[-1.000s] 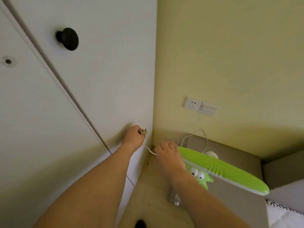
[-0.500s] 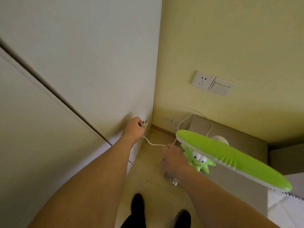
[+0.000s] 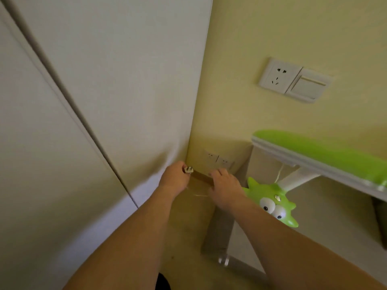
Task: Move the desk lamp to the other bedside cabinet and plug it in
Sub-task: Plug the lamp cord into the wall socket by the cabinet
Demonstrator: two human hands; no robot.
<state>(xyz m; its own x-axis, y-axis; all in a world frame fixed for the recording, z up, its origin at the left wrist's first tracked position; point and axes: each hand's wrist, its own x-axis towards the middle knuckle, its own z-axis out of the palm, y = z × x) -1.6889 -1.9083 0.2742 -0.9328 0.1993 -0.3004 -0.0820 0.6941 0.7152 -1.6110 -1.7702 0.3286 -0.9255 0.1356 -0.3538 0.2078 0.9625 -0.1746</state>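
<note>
My left hand [image 3: 174, 180] grips the lamp's white plug [image 3: 189, 170], prongs pointing right toward a low wall socket [image 3: 217, 160] near the floor corner. A little to the right, my right hand [image 3: 225, 187] reaches down toward the same socket with loose fingers; I cannot tell if it holds the thin white cord [image 3: 200, 195] under it. The green desk lamp [image 3: 272, 203], with a cartoon face on its base and a long green head [image 3: 322, 152], stands on the grey bedside cabinet [image 3: 326, 222] at the right.
A white wardrobe [image 3: 104, 101] fills the left side, close to my left hand. A second socket with a switch [image 3: 293, 80] is higher on the yellow wall. The narrow floor gap [image 3: 188, 237] lies between wardrobe and cabinet.
The view has moved lower and closer to the corner. Both hands have gone down toward the low socket, and my right hand has left the lamp's base.
</note>
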